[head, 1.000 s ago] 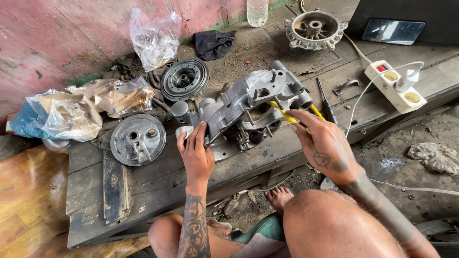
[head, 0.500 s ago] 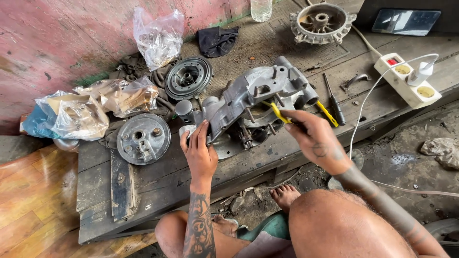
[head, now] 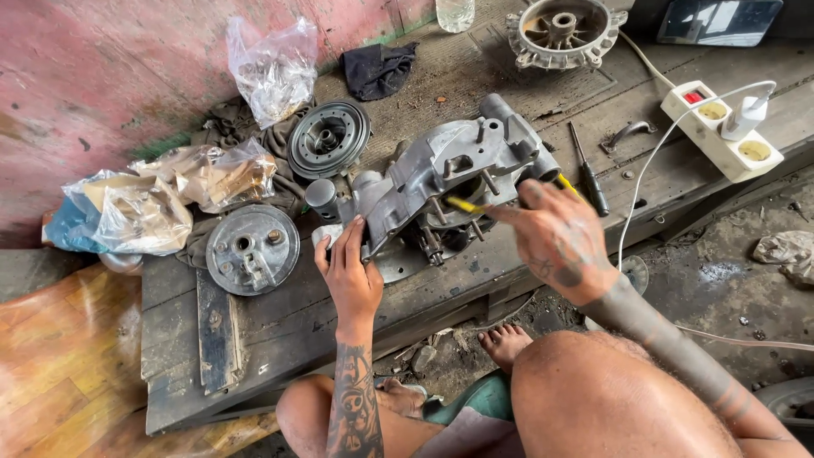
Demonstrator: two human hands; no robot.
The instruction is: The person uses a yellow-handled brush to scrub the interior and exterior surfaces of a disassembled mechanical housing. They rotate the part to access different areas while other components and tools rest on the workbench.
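Note:
A grey metal engine casing lies tilted on a dark wooden bench. My left hand presses against its lower left edge, fingers wrapped on the metal. My right hand holds a thin yellow-handled tool with its tip pointed into the casing's round opening. The tool's other end shows yellow past my fingers.
A round drum plate and a pulley disc lie left of the casing. Plastic bags sit along the pink wall. A black screwdriver, a finned wheel and a white power strip lie to the right.
The view has shifted slightly. My right hand has moved a little down and right with the yellow tool still at the casing. The left hand stays on the casing.

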